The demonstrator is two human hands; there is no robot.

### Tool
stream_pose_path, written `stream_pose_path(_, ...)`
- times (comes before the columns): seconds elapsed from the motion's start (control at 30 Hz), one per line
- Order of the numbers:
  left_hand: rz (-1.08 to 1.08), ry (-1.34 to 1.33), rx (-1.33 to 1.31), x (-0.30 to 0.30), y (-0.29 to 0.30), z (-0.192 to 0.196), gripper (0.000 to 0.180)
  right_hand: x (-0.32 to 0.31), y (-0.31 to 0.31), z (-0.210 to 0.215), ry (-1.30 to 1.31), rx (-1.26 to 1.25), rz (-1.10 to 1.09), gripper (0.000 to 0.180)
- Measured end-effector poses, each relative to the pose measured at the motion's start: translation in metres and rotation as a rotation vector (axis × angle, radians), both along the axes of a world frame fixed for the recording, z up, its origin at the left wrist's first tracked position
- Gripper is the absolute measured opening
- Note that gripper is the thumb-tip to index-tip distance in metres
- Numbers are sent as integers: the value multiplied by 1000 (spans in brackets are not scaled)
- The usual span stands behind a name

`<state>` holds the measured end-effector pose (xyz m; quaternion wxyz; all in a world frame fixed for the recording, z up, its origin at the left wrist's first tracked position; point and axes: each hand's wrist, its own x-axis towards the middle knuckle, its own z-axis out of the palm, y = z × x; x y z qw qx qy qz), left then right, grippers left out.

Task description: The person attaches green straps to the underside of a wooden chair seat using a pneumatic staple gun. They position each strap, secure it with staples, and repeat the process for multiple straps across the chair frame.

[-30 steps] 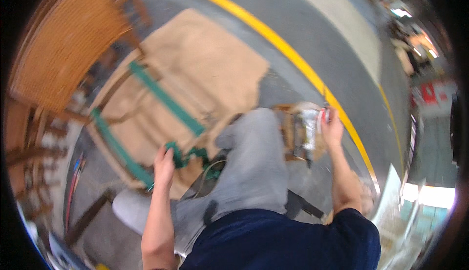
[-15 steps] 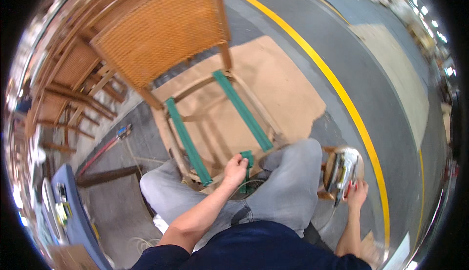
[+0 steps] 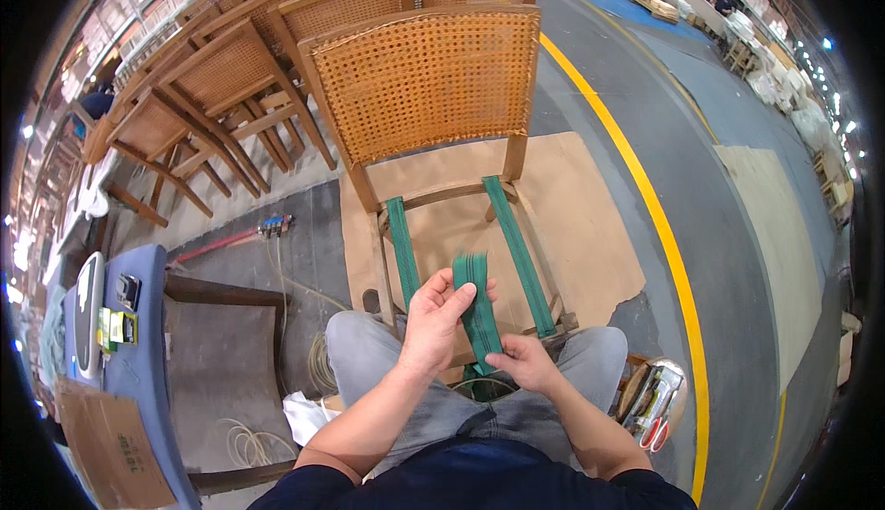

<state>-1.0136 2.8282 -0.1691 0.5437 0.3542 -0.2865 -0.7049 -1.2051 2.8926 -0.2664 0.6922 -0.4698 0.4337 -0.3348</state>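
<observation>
A length of green webbing strap point(image 3: 480, 321) hangs upright between my hands, its frayed end pointing up. My left hand point(image 3: 431, 327) pinches it near the upper part, thumb in front. My right hand point(image 3: 527, 362) grips its lower part by the edge. Below, more green webbing bunches between my knees. Ahead stands a wooden chair with a woven cane back point(image 3: 424, 86). Two green straps, the left strap point(image 3: 403, 247) and the right strap point(image 3: 518, 254), run front to back over its open seat frame.
Right of my knee, a small stool carries a metal staple gun point(image 3: 656, 392) and red-handled scissors point(image 3: 655, 434). Cardboard point(image 3: 590, 206) lies under the chair. To the left are a blue padded surface point(image 3: 143, 349), an air hose point(image 3: 249, 445) and several cane chairs point(image 3: 221, 72).
My right hand has left the scissors on the stool and come across to the webbing. My left hand has raised the strap. The view has shifted, showing more chairs behind.
</observation>
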Motion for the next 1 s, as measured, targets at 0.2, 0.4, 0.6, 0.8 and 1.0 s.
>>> stream_pose_path(0.2,70,-74,116,5,11,-37,12,-28,-6,-11,313,-48,170,23)
stream_pose_path(0.4,46,-77,228,-21,29,-46,11,1,-62,61,223,-201,-170,23)
stream_pose_path(0.6,107,-59,255,-14,21,-57,17,22,-67,65,365,-520,-306,17)
stream_pose_path(0.8,78,-66,269,-6,8,-55,14,20,-83,64,478,-799,-188,17)
stream_pose_path(1.0,163,-579,7,-8,-11,-49,10,18,-108,54,570,-849,-158,13)
